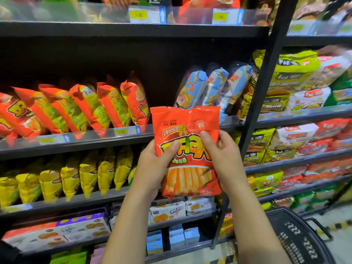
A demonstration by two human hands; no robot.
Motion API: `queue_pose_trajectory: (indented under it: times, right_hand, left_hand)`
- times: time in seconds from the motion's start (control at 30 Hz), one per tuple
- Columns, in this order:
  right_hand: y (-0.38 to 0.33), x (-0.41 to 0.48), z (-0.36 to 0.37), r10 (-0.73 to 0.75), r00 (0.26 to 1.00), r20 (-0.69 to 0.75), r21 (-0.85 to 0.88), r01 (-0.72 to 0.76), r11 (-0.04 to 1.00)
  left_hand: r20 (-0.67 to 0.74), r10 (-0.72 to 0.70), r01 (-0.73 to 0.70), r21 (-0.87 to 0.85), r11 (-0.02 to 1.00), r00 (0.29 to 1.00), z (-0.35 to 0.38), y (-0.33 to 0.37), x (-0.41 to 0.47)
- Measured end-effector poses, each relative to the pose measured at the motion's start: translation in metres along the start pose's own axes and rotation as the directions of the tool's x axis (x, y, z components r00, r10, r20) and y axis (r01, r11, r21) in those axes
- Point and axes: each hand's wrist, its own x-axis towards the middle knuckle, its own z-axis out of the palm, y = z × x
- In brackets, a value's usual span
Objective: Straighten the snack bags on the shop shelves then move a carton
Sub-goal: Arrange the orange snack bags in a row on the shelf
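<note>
Two bare forearms reach up from the bottom of the view, and between them the hands carry one red snack bag (187, 119) in front of the shelving. The left hand (155, 166) grips the bag's left edge with its thumb laid across the front, and the right hand (223, 159) pinches the right edge the same way, so both are closed on the packet. The bag is held upright on its long axis, but its print reads upside down, with the pictured fries at the bottom. It hangs in the air, clear of the middle shelf (85, 144). Just above it and a little to the left is a dark gap (163, 88) on that shelf, between the leaning row of red bags (80, 105) and the blue bags (213, 86). I'd judge that gap to be where it belongs, after being turned end over end. The left hand is on the nearer side to it. A black basket (297, 239) sits low on the right
</note>
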Motion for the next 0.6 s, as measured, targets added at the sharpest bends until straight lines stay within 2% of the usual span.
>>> queue_pose_trajectory:
  times: [0.13, 0.4, 0.6]
  right_hand:
    - [0.021, -0.009, -0.033, 0.034, 0.999, -0.025, -0.046, -0.035, 0.998]
    - [0.039, 0.004, -0.138, 0.042, 0.945, -0.325, -0.068, -0.067, 0.995]
    - [0.053, 0.021, -0.231, 0.075, 0.894, -0.442, -0.074, -0.120, 0.990]
  left_hand:
    - [0.064, -0.036, 0.037, -0.008, 0.999, 0.997, 0.035, -0.015, 0.012]
    - [0.283, -0.194, 0.187, 0.052, 0.981, 0.939, 0.134, -0.070, 0.036]
    - [0.345, -0.256, 0.245, 0.077, 0.966, 0.903, 0.225, -0.115, 0.053]
